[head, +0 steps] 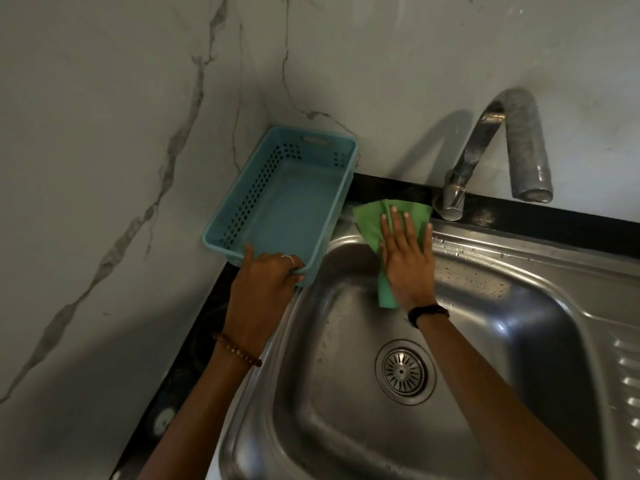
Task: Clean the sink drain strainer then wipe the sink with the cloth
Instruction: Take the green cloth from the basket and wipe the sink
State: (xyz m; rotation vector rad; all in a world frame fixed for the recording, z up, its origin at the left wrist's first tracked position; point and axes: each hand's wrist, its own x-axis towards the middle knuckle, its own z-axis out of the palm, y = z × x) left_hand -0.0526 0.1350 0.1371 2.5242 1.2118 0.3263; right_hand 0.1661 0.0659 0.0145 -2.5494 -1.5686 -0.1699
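A steel sink (540, 258) fills the lower right of the head view. Its round drain strainer (403, 371) sits in the drain at the basin's bottom. A green cloth (372, 223) lies over the sink's back left rim and hangs into the basin. My right hand (408, 261) presses flat on the cloth, fingers spread. My left hand (263, 282) grips the near edge of a light blue plastic basket (287, 202), which stands empty on the counter left of the sink.
A curved metal tap (498, 150) rises behind the sink at the right. Marble-look walls meet in a corner behind the basket. A black counter strip (554, 220) runs along the sink's back and left side. The draining board ridges (627, 368) lie at the far right.
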